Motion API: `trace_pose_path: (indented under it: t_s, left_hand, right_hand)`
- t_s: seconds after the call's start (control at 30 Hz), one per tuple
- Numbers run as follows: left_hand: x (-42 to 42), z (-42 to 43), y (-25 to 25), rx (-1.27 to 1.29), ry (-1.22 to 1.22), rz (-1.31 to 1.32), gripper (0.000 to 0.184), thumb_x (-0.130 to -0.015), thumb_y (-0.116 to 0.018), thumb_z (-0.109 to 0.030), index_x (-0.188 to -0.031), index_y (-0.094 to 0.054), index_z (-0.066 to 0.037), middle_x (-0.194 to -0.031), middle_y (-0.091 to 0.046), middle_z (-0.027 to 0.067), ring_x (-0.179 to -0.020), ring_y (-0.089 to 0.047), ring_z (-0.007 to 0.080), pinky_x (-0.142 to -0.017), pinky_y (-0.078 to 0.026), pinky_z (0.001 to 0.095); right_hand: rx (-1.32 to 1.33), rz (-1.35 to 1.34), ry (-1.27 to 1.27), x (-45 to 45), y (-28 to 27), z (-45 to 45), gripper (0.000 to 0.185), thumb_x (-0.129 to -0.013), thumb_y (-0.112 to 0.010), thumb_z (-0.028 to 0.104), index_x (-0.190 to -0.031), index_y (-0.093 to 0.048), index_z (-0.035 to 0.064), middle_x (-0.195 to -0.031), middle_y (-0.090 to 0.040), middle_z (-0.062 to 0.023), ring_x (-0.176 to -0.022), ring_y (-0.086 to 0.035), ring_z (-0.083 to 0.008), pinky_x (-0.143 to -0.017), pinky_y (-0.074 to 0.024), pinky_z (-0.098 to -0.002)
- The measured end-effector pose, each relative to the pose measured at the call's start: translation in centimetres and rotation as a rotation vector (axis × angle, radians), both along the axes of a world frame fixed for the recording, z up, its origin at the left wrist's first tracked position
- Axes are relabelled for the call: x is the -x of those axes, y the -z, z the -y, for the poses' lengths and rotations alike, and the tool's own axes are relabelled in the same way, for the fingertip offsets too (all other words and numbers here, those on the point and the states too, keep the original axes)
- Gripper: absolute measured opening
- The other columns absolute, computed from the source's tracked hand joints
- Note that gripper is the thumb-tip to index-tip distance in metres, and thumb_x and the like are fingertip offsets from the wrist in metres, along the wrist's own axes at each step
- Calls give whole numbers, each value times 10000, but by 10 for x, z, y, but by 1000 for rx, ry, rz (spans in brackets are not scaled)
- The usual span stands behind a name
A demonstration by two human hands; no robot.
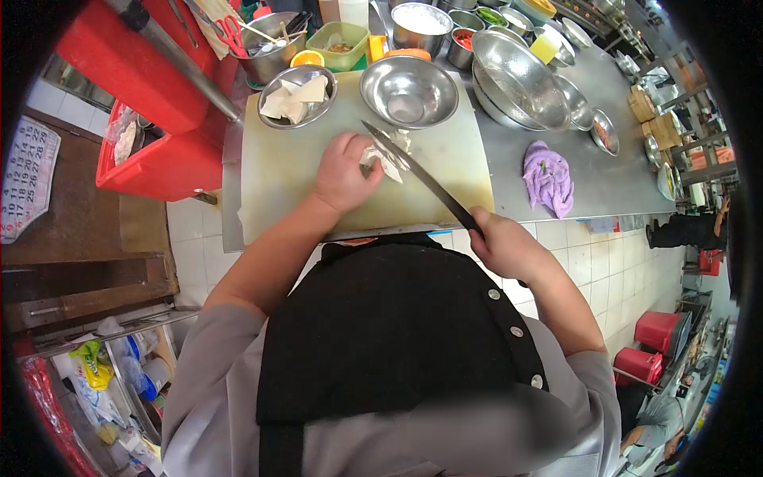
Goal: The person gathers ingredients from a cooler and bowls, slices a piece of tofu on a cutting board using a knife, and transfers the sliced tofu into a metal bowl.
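On the cutting board (278,183) my left hand (346,172) presses with curled fingers on a pale, whitish food piece (389,165), partly hidden under the fingers. My right hand (509,245) grips the handle of a long kitchen knife (433,184), whose blade slants up and left across the food beside my left fingertips. Cut bits lie around the blade. Behind my left hand stands a metal bowl (296,99) with flat cream-coloured pieces in it. A second metal bowl (408,91), with nothing seen inside, stands to its right on the board.
A purple cloth (548,180) lies on the metal counter (592,187) at right. Behind it are stacked metal bowls (520,79). A pot of utensils (266,60), a green container (338,46) and an orange half (307,58) line the back. A red bin (171,167) stands left.
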State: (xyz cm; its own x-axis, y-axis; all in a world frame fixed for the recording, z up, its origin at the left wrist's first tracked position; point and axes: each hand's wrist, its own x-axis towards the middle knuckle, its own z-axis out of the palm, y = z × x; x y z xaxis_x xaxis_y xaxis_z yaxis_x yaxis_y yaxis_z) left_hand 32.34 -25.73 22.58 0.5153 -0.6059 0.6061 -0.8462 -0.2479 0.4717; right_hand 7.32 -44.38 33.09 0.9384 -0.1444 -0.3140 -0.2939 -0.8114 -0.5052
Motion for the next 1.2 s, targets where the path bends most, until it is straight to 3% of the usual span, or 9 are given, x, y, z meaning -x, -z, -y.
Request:
trace_pose_path:
  t_s: [0.17, 0.33, 0.6, 0.77, 1.0, 1.2]
  left_hand:
    - [3, -7, -2, -33, -48, -7, 248, -749, -749, -127, -957, -646, -40, -1002, -628, 169, -962, -604, 375, -863, -505, 451]
    - [-2, -4, 10, -24, 21, -15, 261, -752, -747, -123, -974, -641, -34, -1012, -626, 170, -952, -604, 380, -846, -510, 460]
    - [4, -7, 2, -37, -33, -88, 215, -763, -741, -123, -935, -642, -39, -982, -635, 161, -927, -615, 364, -821, -518, 445]
    - [-1, -5, 9, -61, -1, -19, 213, -764, -740, -124, -933, -641, -42, -969, -637, 153, -915, -620, 361, -811, -519, 442]
    - [5, -7, 2, -40, -25, -84, 212, -768, -730, -127, -940, -646, -34, -956, -624, 148, -924, -610, 356, -834, -513, 447]
    - [1, -7, 7, -54, -18, 1, 217, -772, -739, -120, -957, -654, -46, -956, -636, 152, -924, -621, 362, -830, -518, 452]
  right_hand:
    - [64, 33, -35, 15, -7, 3, 193, -949, -552, 146, -1080, -527, 7, -893, -650, -272, -872, -634, -473, -785, -495, -540]
    - [99, -110, -30, 2, 28, 2, 211, -938, -558, 138, -1109, -533, 17, -910, -658, -259, -880, -639, -466, -787, -501, -537]
    - [108, -36, -49, 10, -5, 4, 229, -934, -567, 156, -1110, -539, 12, -918, -660, -267, -899, -642, -468, -809, -506, -536]
    - [69, -54, -46, 0, 44, 7, 231, -942, -561, 156, -1125, -532, 18, -923, -660, -270, -912, -641, -463, -801, -504, -538]
    - [69, 74, -59, 9, 14, 7, 226, -947, -556, 157, -1117, -524, 12, -910, -662, -275, -881, -642, -470, -785, -505, -536]
    - [61, -86, -32, -4, 56, 3, 234, -944, -566, 150, -1122, -526, 4, -879, -664, -270, -864, -645, -471, -786, -510, -532]
